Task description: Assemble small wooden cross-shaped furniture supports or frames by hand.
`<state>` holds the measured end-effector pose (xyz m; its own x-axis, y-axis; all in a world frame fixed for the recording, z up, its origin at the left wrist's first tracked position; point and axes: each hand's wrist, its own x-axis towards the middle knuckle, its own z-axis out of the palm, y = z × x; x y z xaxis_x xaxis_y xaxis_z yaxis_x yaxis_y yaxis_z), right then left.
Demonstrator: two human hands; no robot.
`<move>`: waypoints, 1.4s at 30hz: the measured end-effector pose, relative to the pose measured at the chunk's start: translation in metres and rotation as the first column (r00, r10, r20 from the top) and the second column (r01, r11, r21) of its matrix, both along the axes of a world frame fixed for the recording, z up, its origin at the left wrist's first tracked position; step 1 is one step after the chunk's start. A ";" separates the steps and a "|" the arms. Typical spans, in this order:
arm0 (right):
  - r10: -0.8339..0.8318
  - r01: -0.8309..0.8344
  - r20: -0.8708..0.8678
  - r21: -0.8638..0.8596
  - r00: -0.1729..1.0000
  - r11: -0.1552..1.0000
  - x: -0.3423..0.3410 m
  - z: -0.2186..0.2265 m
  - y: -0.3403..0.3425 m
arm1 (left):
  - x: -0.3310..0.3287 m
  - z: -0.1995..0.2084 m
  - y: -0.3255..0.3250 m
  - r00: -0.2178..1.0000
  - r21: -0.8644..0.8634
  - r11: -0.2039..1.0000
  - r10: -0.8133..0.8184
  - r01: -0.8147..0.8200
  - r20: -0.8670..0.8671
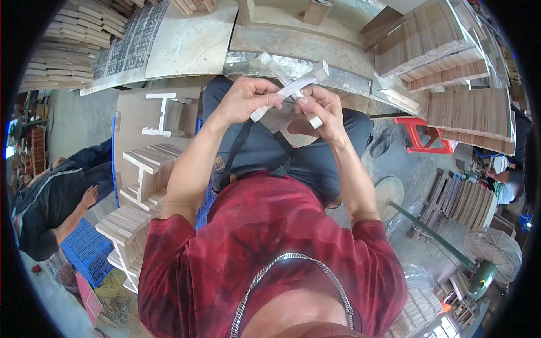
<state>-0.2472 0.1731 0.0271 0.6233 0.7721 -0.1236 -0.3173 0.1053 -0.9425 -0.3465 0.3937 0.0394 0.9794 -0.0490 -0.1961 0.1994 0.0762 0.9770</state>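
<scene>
Two pale wooden bars cross in an X above my lap, at the edge of the workbench [298, 40]. My left hand [248, 98] is closed round the lower left part of one wooden bar [301, 80], whose other end points up to the right. The other wooden bar [273, 66] slopes from upper left to lower right, and my right hand [326, 110] pinches its lower part. The bars touch where they cross; I cannot tell whether they are joined there.
Stacked wooden H-shaped frames [149, 163] stand on my left, near a blue crate [87, 248] and a seated person [62, 191]. Wooden panels [422, 42] are piled at the right, above a red plastic stool [422, 135]. A standing fan [491, 253] is at lower right.
</scene>
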 end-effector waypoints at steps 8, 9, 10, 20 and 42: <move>-0.052 0.058 0.091 -0.072 0.995 0.996 0.020 0.002 0.005 | 0.028 -0.007 -0.002 0.996 -0.215 0.976 0.029 -0.047 -0.087; -0.073 0.077 0.095 -0.041 0.993 0.996 0.024 0.001 0.005 | 0.034 -0.005 0.003 0.994 -0.172 0.985 0.013 -0.032 -0.107; -0.093 0.095 0.102 -0.010 0.990 0.995 0.029 -0.001 0.008 | 0.041 -0.003 0.006 0.992 -0.129 0.991 0.001 -0.017 -0.126; -0.521 0.518 0.031 0.065 0.853 0.853 0.116 0.007 0.061 | 0.108 0.020 -0.003 0.825 0.495 0.691 0.277 -0.527 0.492; -0.400 0.849 0.915 0.165 0.058 0.502 0.224 -0.023 0.105 | 0.215 0.027 0.041 0.852 0.634 0.588 0.210 -0.502 0.479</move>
<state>-0.0232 0.2785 0.0039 0.7568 0.0439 0.6522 0.5660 -0.5431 -0.6202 -0.1317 0.4348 0.0660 0.8883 0.3299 0.3195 -0.0137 -0.6764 0.7364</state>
